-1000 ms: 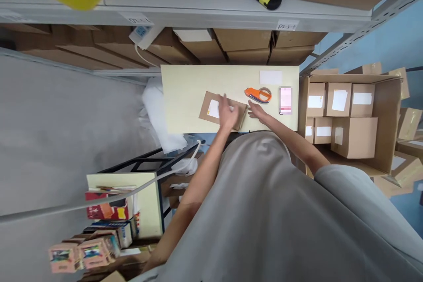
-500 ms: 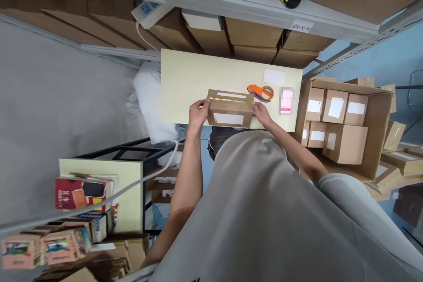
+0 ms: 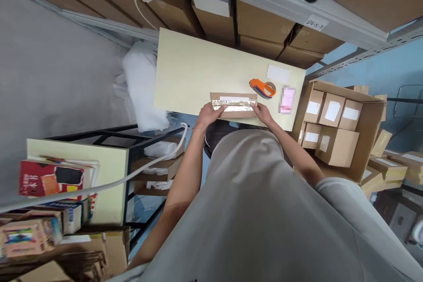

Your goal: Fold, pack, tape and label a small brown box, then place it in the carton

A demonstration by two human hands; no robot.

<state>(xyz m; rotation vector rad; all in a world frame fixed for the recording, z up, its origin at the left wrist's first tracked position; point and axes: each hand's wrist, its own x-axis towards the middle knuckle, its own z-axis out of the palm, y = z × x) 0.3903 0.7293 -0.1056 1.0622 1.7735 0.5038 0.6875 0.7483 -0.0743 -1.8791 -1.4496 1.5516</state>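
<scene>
Between my two hands is a small brown cardboard box, held over the front edge of the pale yellow table. A strip of shiny tape runs along it, and white labels show above and below the tape. My left hand grips the box's left end, thumb lying on the taped face. At the right end my right hand holds it the same way, thumb near the tape's end. Fingers beneath the box are hidden. Behind it on the table lies an orange tape dispenser.
A white paper slip and a blurred pink item lie at the table's right. Beside the table stands a large open carton holding several labelled boxes. White wrapping hangs at the left; a grey shelf crosses above.
The box has been tilted, so its taped face now turns up toward me. My left hand has slid inward, its thumb onto the tape. The whole view has shifted and rotated slightly.
</scene>
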